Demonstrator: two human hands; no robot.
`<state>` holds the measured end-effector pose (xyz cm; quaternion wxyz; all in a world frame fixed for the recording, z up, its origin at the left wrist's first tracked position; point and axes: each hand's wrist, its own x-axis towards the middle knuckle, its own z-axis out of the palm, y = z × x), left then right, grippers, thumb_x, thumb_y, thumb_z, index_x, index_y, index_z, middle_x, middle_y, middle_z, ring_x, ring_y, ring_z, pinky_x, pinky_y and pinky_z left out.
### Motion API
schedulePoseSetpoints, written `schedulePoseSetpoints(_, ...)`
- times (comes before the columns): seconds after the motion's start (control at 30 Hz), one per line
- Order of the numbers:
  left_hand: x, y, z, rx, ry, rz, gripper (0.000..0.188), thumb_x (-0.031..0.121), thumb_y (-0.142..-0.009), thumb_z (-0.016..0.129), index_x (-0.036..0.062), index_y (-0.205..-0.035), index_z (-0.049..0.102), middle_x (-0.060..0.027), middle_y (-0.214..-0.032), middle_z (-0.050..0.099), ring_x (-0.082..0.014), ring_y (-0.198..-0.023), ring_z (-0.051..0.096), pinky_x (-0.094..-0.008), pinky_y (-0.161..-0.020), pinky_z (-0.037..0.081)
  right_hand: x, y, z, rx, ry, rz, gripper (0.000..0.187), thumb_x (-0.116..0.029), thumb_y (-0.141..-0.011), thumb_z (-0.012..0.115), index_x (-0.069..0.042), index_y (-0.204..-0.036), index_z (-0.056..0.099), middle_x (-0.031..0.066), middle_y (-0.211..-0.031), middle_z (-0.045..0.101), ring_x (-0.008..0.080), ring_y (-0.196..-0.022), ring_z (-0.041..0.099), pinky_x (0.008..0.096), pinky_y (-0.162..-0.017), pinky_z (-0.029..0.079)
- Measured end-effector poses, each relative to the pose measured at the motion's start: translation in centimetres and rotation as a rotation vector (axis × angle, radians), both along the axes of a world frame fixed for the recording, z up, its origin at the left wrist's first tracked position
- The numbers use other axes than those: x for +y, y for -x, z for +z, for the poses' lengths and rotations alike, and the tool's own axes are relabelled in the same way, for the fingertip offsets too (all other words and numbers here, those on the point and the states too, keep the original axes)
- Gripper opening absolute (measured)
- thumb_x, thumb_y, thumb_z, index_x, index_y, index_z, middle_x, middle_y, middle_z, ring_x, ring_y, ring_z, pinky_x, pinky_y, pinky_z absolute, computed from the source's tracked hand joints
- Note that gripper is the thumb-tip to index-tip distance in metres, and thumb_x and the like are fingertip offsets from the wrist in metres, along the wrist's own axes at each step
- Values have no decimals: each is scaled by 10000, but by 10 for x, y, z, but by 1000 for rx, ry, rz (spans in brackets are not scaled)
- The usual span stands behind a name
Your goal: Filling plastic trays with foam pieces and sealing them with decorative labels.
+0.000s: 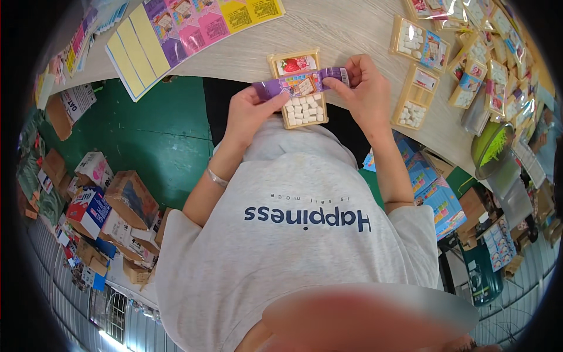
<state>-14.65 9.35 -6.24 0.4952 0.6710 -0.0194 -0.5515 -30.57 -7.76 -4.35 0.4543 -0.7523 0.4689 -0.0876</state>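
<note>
A small beige tray [305, 124] with white marshmallow-like pieces at its near end and a strawberry-printed packet [295, 64] at its far end lies at the table's near edge. Across its middle runs a purple printed sticker label [306, 85]. My left hand [249, 114] pinches the label's left end, thumb on top beside the white pieces. The right end of the label is pinched between the thumb and fingers of my right hand [363, 97]. Both label ends stand out past the tray's sides.
A sheet of labels [193, 26], partly peeled to yellow backing, lies at the far left. Filled trays [410, 97] lie to the right, with a heap of packed ones [492, 76] beyond. A bowl with bright green contents [492, 146] sits at the right. Cardboard boxes [129, 199] stand on the green floor.
</note>
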Motion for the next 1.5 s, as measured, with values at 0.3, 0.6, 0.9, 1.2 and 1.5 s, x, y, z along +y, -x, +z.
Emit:
schedulePoseSetpoints(0.3,9,-6,-9,446,64,144,307,83,-917,752,-60,-1181,689,-157,-1127,733,-224,-997,730,-364,-904,605,7,5,-7,-90,-118,-30,303,-95,-811,867,-27,-955,609,-4,-799,662,56,-681,577,218,-620,495)
schedulePoseSetpoints(0.6,-1,-1,19,714,421,140,315,-29,-922,665,-48,-1236,652,-172,-1209,705,-248,-1085,706,-417,-976,575,20,2,6,-810,-1190,-122,244,-123,-943,748,-30,-1130,623,26,-977,709,100,-864,698,239,-741,574)
schedulePoseSetpoints(0.9,-26,2,36,344,380,31,196,-3,-900,729,-18,-1095,722,-88,-1027,751,-173,-883,723,-313,-796,597,17,30,45,-945,-890,-179,298,-52,-969,694,64,-1242,669,106,-1129,729,138,-943,704,284,-843,575)
schedulePoseSetpoints(1.2,-30,-24,69,-1036,787,11,382,40,-649,957,19,-978,763,-64,-869,729,-149,-740,677,-253,-672,552,19,36,51,-656,-25,-58,198,62,-900,720,44,-1097,725,98,-1043,749,169,-972,689,291,-866,543)
schedulePoseSetpoints(1.5,-30,-9,70,-1001,938,-244,264,51,-816,803,50,-1078,769,-98,-1043,761,-241,-981,732,-403,-938,553,14,23,50,-836,230,272,232,-112,-811,822,23,-977,732,182,-1005,747,366,-997,714,444,-868,568)
